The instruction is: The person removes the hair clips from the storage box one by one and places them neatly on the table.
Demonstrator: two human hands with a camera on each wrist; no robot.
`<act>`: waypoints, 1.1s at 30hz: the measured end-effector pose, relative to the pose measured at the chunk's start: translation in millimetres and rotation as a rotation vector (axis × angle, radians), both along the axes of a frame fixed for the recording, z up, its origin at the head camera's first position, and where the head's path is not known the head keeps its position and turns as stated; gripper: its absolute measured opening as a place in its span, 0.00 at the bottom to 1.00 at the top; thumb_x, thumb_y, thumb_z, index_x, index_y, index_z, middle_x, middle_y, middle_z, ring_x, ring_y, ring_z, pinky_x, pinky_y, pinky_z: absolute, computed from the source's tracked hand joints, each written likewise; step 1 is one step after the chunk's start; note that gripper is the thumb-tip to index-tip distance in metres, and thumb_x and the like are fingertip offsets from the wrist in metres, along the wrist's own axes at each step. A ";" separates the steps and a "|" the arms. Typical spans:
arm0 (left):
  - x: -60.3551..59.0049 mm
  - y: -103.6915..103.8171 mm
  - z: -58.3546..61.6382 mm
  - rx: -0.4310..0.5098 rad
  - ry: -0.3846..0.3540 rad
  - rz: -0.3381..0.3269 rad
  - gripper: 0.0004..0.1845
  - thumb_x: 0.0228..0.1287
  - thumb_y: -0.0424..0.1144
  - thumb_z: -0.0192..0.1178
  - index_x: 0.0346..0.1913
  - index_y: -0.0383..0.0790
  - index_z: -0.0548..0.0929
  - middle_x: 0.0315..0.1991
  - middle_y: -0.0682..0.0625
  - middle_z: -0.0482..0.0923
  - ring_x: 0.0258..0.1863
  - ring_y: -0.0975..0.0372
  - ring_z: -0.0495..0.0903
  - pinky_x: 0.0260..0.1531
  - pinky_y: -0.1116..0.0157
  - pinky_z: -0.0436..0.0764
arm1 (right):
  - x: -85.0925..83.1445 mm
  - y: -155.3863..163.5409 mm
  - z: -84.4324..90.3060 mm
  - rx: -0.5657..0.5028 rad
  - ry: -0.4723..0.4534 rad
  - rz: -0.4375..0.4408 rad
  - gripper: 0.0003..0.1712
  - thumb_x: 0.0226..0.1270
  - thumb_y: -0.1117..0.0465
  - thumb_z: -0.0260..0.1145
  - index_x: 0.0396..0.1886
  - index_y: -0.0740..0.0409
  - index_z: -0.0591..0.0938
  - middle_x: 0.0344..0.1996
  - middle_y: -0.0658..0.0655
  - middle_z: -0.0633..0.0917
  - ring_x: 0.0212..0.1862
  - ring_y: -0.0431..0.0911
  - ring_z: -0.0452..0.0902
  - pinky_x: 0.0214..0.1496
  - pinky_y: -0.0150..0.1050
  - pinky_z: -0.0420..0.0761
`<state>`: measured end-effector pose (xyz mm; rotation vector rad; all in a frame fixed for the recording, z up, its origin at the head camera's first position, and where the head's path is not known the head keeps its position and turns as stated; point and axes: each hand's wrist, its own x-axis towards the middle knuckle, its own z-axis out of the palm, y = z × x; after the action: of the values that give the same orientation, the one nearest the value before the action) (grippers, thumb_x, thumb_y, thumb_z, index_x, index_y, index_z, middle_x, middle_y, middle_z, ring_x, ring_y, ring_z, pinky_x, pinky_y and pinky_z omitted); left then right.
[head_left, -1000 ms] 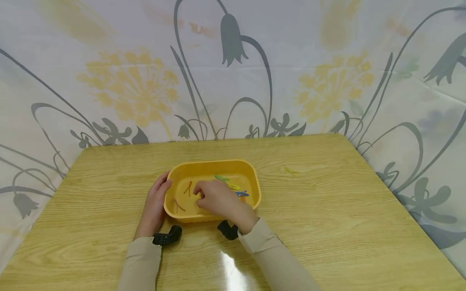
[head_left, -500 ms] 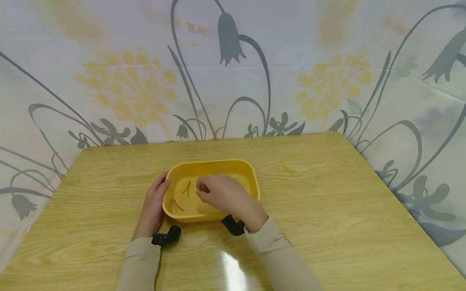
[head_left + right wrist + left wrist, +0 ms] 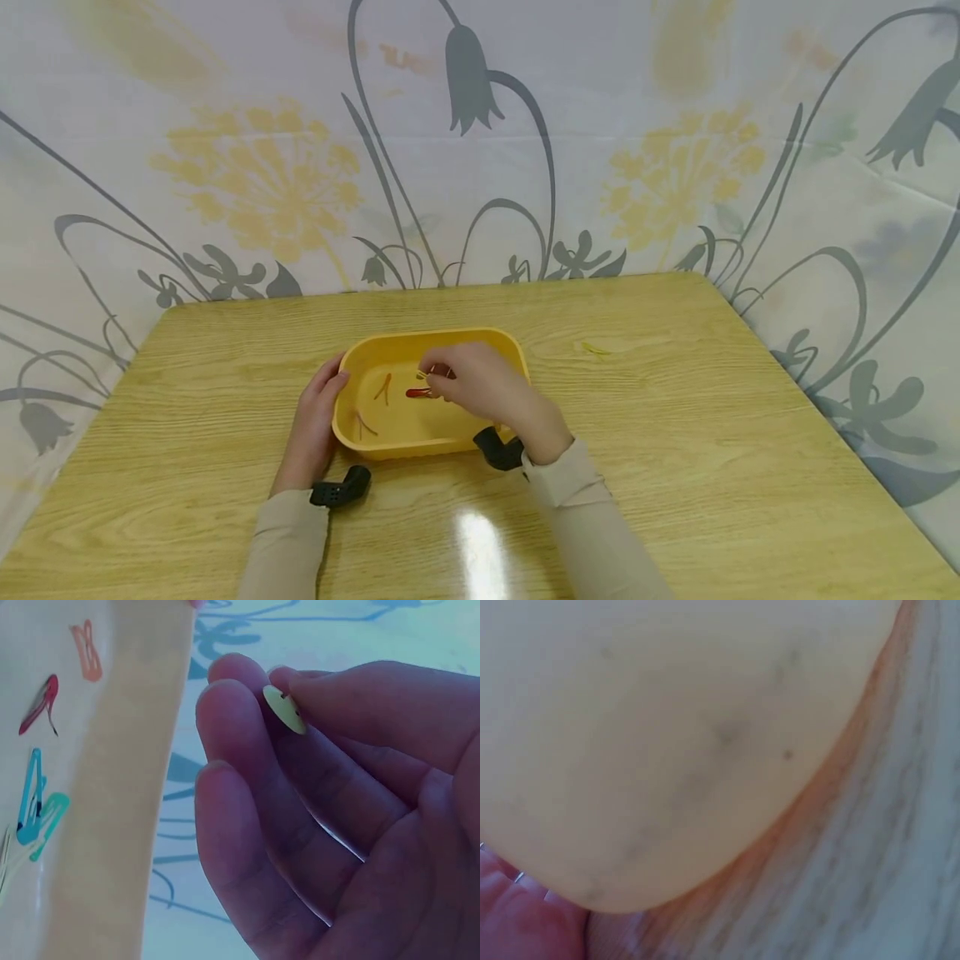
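The left hand (image 3: 313, 427) lay flat with relaxed, straight fingers against the left outer wall of the yellow tub (image 3: 352, 437), a smooth, round-cornered plastic tray on the wood-grain bench (image 3: 675, 433). Inside it lay thin clips, an orange clip (image 3: 385, 387) and a red clip (image 3: 418, 392). Above the tub's middle the right hand (image 3: 480, 385) was closed as a grip, thumb and fingertips pinching a small pale-yellow clip (image 3: 284, 709). Right of the tub the bench lay broad, with one yellow-green clip (image 3: 594, 349) near the far edge.
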<state>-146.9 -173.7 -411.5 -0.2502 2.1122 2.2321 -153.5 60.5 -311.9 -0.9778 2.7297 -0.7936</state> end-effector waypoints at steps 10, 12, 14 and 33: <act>1.1 -0.3 0.7 0.002 0.010 -0.011 0.28 0.71 0.51 0.43 0.70 0.49 0.57 0.71 0.55 0.52 0.67 0.62 0.56 0.66 0.61 0.58 | -11.9 24.2 1.8 -0.089 -0.089 -0.080 0.13 0.69 0.54 0.55 0.48 0.50 0.80 0.31 0.44 0.81 0.29 0.39 0.75 0.37 0.33 0.76; 0.9 0.1 0.6 0.003 0.008 -0.009 0.28 0.71 0.51 0.43 0.70 0.49 0.57 0.71 0.55 0.52 0.67 0.62 0.56 0.66 0.60 0.57 | -14.3 28.9 1.0 -0.092 -0.093 -0.099 0.14 0.69 0.55 0.55 0.49 0.51 0.80 0.31 0.44 0.81 0.31 0.40 0.76 0.39 0.34 0.75; 0.8 0.3 0.5 0.007 0.008 -0.007 0.28 0.71 0.51 0.43 0.70 0.48 0.57 0.71 0.54 0.52 0.67 0.62 0.56 0.66 0.61 0.57 | -16.2 33.0 0.7 -0.094 -0.110 -0.115 0.14 0.69 0.56 0.55 0.50 0.51 0.80 0.32 0.46 0.82 0.31 0.41 0.76 0.39 0.35 0.75; 2.2 0.3 1.3 0.017 0.001 -0.011 0.28 0.71 0.51 0.43 0.70 0.49 0.57 0.71 0.55 0.52 0.67 0.63 0.56 0.66 0.61 0.58 | -39.4 73.2 -10.9 -0.172 -0.151 -0.235 0.13 0.67 0.58 0.58 0.49 0.53 0.79 0.36 0.52 0.83 0.31 0.45 0.76 0.36 0.37 0.77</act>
<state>-144.7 -173.4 -410.2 -0.2364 2.0882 2.2438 -193.0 133.7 -322.8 -0.5998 2.7101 -1.1080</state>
